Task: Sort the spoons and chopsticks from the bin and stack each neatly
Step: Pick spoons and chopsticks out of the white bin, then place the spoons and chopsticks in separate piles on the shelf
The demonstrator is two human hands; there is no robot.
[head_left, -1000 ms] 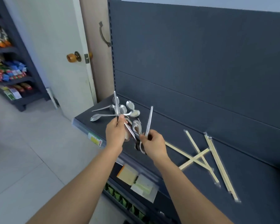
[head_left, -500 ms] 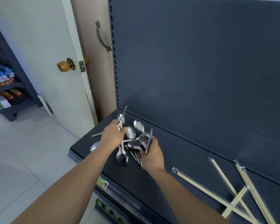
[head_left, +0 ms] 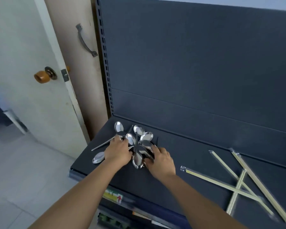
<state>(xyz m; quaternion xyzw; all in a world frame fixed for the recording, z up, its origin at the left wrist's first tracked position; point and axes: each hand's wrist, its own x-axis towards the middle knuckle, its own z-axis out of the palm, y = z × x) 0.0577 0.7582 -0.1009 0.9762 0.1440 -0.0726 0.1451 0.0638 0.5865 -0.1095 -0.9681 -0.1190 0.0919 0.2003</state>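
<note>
Several shiny metal spoons lie in a loose cluster on the left end of the dark shelf, bowls fanned toward the back. My left hand presses down on the left side of the cluster, fingers curled over spoon handles. Gripping the right side of the same bunch is my right hand. One spoon bowl pokes out left of my left hand. Several wrapped pairs of chopsticks lie crossed on the right part of the shelf, apart from both hands.
The shelf's dark back panel rises behind the spoons. A white door with a brown knob stands to the left. A price label sits on the shelf's front edge, with lower shelf goods beneath.
Both hands have come down from holding spoons upright in the air to resting with the bunch on the shelf. The view has swung right and closer to the shelf.
</note>
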